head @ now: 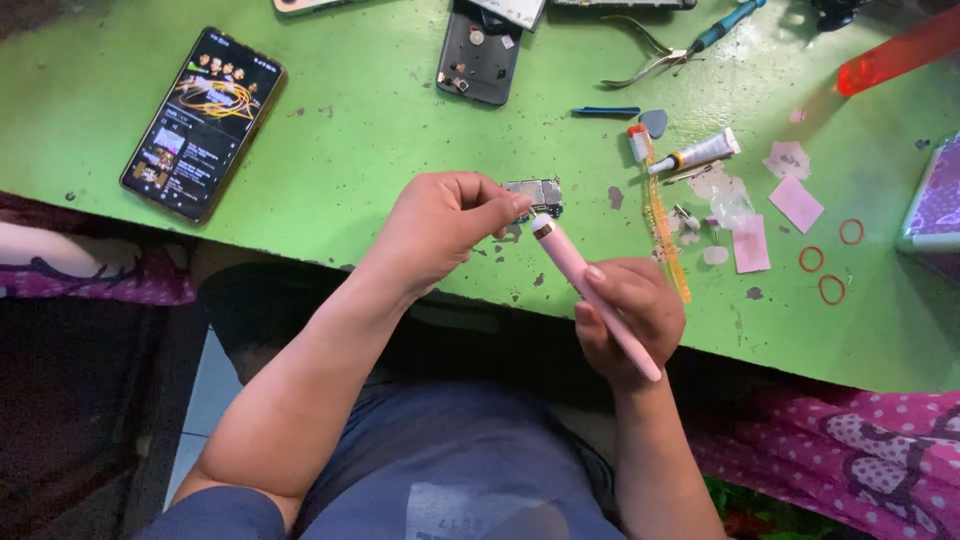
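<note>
My left hand (440, 225) pinches a small circuit board (536, 194) between thumb and fingers, holding it just above the green table (360, 140). My right hand (632, 318) grips a long pink stick-shaped tool (580, 272), whose upper tip points at the board's lower edge. Both hands hover at the table's near edge, above my lap.
A lit phone (204, 122) lies at the left. A opened phone back (480, 55), pliers (648, 62), a screwdriver (725, 25), a blue pry tool (605, 111), a toothbrush (660, 215), a glue tube (697, 152), pink paper scraps (796, 202) and red rubber bands (830, 289) lie further right.
</note>
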